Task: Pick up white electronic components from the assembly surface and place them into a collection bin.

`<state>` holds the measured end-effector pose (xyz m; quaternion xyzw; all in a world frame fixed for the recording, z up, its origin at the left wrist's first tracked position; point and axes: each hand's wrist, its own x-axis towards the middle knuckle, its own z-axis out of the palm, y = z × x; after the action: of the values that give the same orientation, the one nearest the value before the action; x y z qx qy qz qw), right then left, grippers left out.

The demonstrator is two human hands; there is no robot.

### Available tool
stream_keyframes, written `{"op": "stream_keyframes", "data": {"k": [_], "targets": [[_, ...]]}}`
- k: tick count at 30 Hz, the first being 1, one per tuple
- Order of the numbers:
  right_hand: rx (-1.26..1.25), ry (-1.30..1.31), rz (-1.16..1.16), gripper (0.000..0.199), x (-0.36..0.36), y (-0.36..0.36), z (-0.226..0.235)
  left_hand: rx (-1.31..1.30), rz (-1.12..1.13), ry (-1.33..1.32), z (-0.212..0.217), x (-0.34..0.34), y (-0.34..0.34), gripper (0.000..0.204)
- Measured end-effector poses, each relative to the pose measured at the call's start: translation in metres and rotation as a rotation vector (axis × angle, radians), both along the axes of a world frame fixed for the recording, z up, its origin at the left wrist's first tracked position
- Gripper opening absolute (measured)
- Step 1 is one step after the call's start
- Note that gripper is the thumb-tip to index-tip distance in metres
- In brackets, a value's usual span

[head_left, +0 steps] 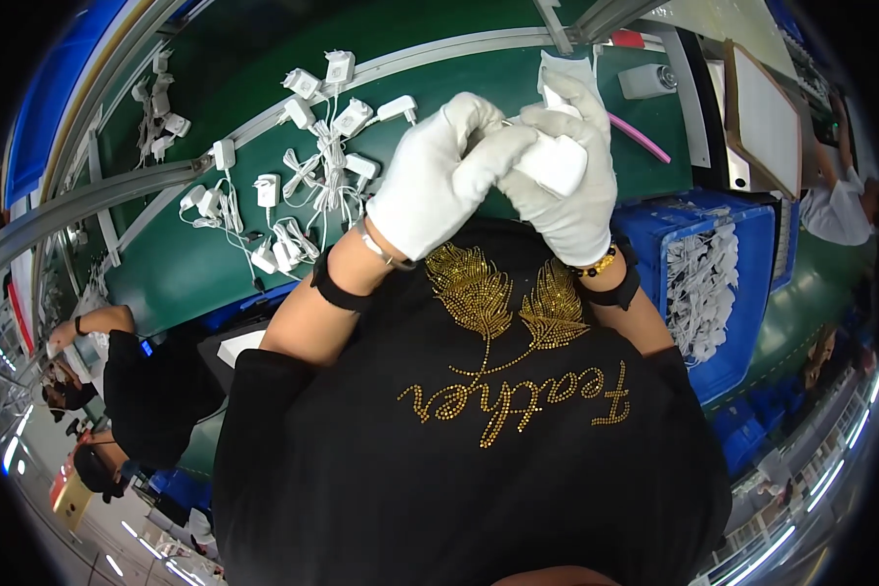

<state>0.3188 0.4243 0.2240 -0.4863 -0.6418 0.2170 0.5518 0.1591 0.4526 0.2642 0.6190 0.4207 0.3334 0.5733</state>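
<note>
Both my hands wear white gloves and meet over the near side of the green table (361,249). My right hand (574,220) is closed around a white power adapter (559,168), whose rounded block shows between the gloves. My left hand (428,181) is closed too, its thumb and fingertips pinched together against the adapter's left end. Whatever lies between those left fingertips is hidden by the glove. To the left of my hands, several white plug adapters (354,117) with bundled white cables (330,161) lie spread on the table.
A blue crate (645,223) of white bagged items stands at the right. Beyond my right hand are a pink tube (640,139) and a clear bottle (645,82). A metal rail (459,46) runs behind. A person in black (156,391) works at lower left.
</note>
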Motion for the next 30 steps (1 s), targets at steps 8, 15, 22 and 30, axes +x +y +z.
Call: {"op": "stream_keyframes", "data": {"k": [8, 15, 22, 30], "targets": [[0.046, -0.115, 0.057, 0.053, 0.008, 0.003, 0.001, -0.16, 0.224, -0.348, -0.022, 0.016, -0.01, 0.027], [0.052, 0.239, 0.009, 0.051, 0.001, 0.0, -0.01, -0.726, -0.203, -1.031, -0.028, -0.002, 0.01, 0.034], [0.132, -0.187, 0.095, 0.048, 0.015, 0.003, 0.003, 0.027, 0.06, -0.144, -0.015, 0.003, -0.005, 0.033], [0.045, -0.07, 0.158, 0.045, 0.006, -0.003, 0.005, -0.39, -0.023, -0.414, -0.007, -0.007, -0.01, 0.027]]}}
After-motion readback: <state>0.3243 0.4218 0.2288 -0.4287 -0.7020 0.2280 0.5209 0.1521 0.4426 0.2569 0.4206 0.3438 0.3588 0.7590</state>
